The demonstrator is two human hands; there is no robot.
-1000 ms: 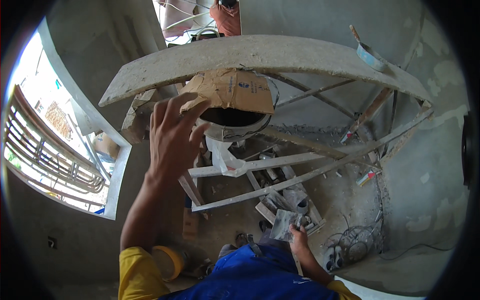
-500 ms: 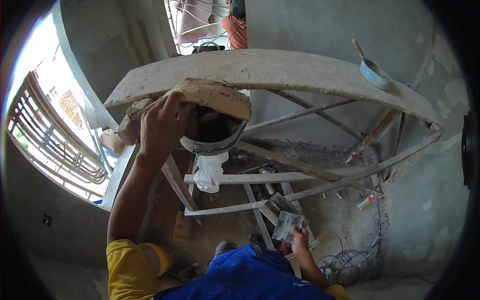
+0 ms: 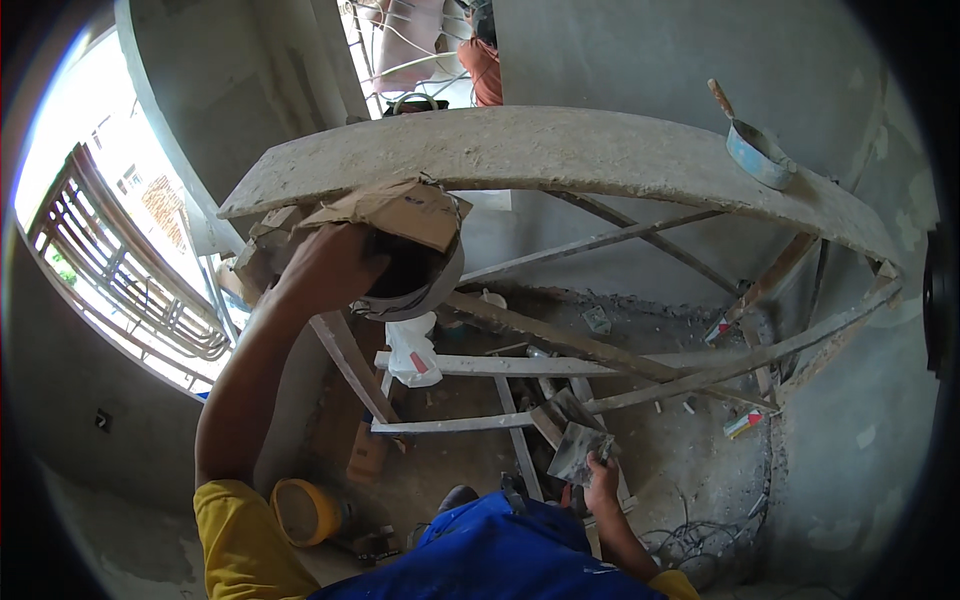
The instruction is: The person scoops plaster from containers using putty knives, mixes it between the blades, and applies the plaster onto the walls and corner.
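Note:
My left hand (image 3: 325,268) reaches up to a grey bucket (image 3: 430,285) hanging under a dusty scaffold plank (image 3: 560,150). Its fingers are closed on a piece of brown cardboard (image 3: 395,208) that lies over the bucket's mouth. The bucket's inside looks dark. Low down, my right hand (image 3: 603,473) grips the handle of a mortar-caked trowel (image 3: 578,450), held near my blue trousers (image 3: 500,555).
A small metal pot with a wooden handle (image 3: 755,150) sits on the plank's right end. A white plastic bag (image 3: 413,350) hangs below the bucket. Wooden braces (image 3: 560,365) cross beneath. A yellow bucket (image 3: 300,510) stands on the floor. A barred window (image 3: 120,280) is at left.
My left hand has gone from open beside the cardboard to closed on its edge at the bucket's rim. The view has shifted downward and right. The right hand with the trowel stays low.

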